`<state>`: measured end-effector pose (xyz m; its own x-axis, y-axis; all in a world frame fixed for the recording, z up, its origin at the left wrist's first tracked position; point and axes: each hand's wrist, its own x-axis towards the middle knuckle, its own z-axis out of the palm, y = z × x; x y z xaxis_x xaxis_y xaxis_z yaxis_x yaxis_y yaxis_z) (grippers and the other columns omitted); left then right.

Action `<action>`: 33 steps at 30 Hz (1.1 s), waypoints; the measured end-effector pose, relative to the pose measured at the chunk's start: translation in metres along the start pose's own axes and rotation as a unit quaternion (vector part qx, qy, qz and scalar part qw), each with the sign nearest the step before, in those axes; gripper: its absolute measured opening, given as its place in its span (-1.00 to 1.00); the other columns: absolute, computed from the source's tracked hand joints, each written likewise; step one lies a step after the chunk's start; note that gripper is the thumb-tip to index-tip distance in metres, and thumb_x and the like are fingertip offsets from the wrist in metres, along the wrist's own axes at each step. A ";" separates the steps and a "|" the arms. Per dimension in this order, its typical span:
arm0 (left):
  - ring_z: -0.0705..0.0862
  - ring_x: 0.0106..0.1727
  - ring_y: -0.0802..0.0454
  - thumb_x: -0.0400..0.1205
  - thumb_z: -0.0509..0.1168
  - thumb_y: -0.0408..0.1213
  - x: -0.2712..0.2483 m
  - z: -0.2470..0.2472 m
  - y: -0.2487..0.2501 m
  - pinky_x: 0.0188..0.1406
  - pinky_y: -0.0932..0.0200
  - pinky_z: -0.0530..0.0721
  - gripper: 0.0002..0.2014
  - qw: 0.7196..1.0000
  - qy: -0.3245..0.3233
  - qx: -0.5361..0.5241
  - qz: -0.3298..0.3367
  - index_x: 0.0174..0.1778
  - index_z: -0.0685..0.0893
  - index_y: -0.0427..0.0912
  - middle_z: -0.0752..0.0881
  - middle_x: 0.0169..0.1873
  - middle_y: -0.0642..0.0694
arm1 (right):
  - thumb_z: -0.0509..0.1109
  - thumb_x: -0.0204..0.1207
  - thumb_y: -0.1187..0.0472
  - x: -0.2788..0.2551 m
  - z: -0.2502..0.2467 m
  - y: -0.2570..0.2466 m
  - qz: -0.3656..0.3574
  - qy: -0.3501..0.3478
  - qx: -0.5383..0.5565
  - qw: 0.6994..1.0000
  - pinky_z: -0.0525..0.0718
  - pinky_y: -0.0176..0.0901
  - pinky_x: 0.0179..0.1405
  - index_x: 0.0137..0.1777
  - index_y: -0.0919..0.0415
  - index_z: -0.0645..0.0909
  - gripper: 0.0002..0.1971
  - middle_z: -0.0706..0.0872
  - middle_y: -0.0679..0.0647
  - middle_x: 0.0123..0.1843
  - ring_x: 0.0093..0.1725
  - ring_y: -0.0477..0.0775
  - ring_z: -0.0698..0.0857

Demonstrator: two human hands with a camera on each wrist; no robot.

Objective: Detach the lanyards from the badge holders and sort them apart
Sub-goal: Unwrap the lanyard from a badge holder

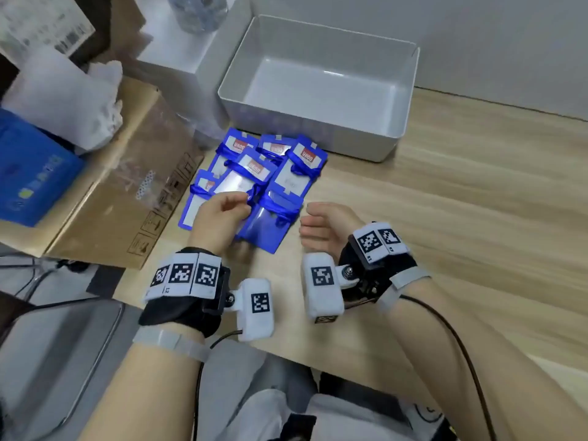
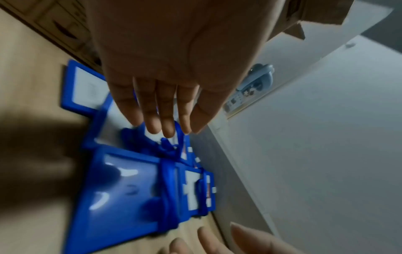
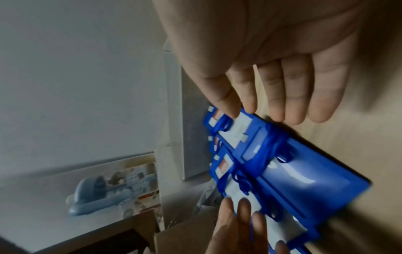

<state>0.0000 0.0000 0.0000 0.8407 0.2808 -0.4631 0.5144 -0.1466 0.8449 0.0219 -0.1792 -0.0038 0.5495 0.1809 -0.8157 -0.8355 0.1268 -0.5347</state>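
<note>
Several blue badge holders (image 1: 254,183), each with a blue lanyard (image 1: 280,209) wound round it, lie in an overlapping pile on the wooden table (image 1: 445,202). My left hand (image 1: 245,198) reaches over the pile's near left part. In the left wrist view its fingers (image 2: 167,123) are stretched out, their tips at a lanyard loop (image 2: 167,146), and no grip shows. Just right of the pile, my right hand (image 1: 305,218) hovers above the table, loosely curled and holding nothing. The right wrist view shows its relaxed fingers (image 3: 293,96) above the nearest holder (image 3: 304,185).
An empty grey bin (image 1: 410,90) stands just behind the pile. A cardboard box (image 1: 121,198) flanks the pile on the left, with a blue pack (image 1: 35,167) and white bags (image 1: 63,100) on it. Bare wooden table extends to the right.
</note>
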 end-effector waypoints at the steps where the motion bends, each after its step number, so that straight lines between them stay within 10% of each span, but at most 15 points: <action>1: 0.58 -0.06 0.06 0.59 0.25 -0.45 0.001 -0.002 -0.002 -0.20 0.35 0.53 -0.76 1.000 -0.007 0.015 -0.004 0.15 0.62 -0.20 0.65 -0.07 -0.05 | 0.24 0.57 0.25 0.003 0.005 0.004 0.002 0.001 0.006 1.000 0.64 -0.02 -0.12 -0.16 0.14 0.50 -0.91 0.56 0.10 -0.19 -0.19 0.05 0.58; 4: 0.56 0.02 0.01 0.59 0.24 -0.47 0.009 -0.005 -0.015 0.01 0.14 0.51 -0.70 0.999 -0.029 0.015 -0.035 0.24 0.58 -0.27 0.63 0.00 -0.10 | 0.28 0.55 0.28 0.012 0.016 0.011 0.002 0.011 0.007 1.000 0.61 0.01 0.00 -0.11 0.14 0.50 -0.96 0.56 0.10 -0.16 -0.12 0.04 0.58; 10: 0.59 -0.13 0.11 0.60 0.24 -0.43 0.013 -0.002 -0.022 -0.35 0.33 0.54 -0.67 0.994 -0.079 0.028 -0.063 0.29 0.56 -0.18 0.65 -0.01 -0.04 | 0.31 0.54 0.27 0.015 0.028 0.015 -0.024 -0.001 -0.061 0.998 0.63 -0.21 -0.13 -0.09 0.08 0.59 -0.93 0.70 0.01 -0.18 -0.21 -0.06 0.65; 17: 0.64 -0.17 0.08 0.58 0.30 -0.37 -0.001 0.018 -0.004 -0.20 0.25 0.61 -0.64 0.986 -0.151 -0.013 -0.070 0.32 0.53 -0.22 0.67 -0.08 -0.07 | 0.26 0.56 0.37 -0.008 -0.005 0.013 -0.095 0.034 -0.009 0.995 0.71 -0.31 -0.32 0.14 0.31 0.59 -0.81 0.70 0.15 -0.09 -0.23 -0.01 0.68; 21: 0.75 -0.24 0.22 0.58 0.29 -0.33 -0.025 0.052 0.024 -0.39 0.37 0.67 -0.77 0.963 -0.241 -0.102 -0.061 0.16 0.62 -0.12 0.74 -0.11 0.00 | 0.35 0.50 0.35 -0.036 -0.045 0.007 -0.144 0.035 0.041 0.988 0.71 -0.06 -0.02 0.18 0.27 0.57 -0.75 0.74 0.17 -0.08 -0.14 0.10 0.74; 26: 0.78 -0.09 -0.01 0.41 0.43 -0.38 -0.047 0.100 0.051 -0.23 0.16 0.75 -0.53 0.929 -0.326 -0.168 -0.057 0.26 0.56 -0.17 0.78 -0.04 -0.14 | 0.42 0.43 0.40 -0.067 -0.082 -0.001 -0.261 0.126 -0.029 0.957 0.59 -0.30 -0.60 -0.09 0.09 0.38 -0.72 0.67 0.13 -0.45 -0.63 -0.08 0.60; 33: 0.75 -0.19 0.04 0.49 0.38 -0.48 -0.057 0.140 0.069 -0.25 0.19 0.75 -0.69 0.944 -0.319 -0.082 -0.019 0.08 0.52 -0.14 0.74 -0.08 -0.12 | 0.28 0.55 0.29 -0.096 -0.110 -0.013 -0.331 0.135 -0.167 0.919 0.58 -0.26 -0.56 -0.23 -0.02 0.49 -0.81 0.59 -0.04 -0.66 -0.64 -0.07 0.62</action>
<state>0.0112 -0.1591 0.0478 0.7795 -0.3542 -0.5166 0.5576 0.0166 0.8300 -0.0211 -0.3054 0.0569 0.9542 -0.0819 -0.2878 -0.2985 -0.1933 -0.9346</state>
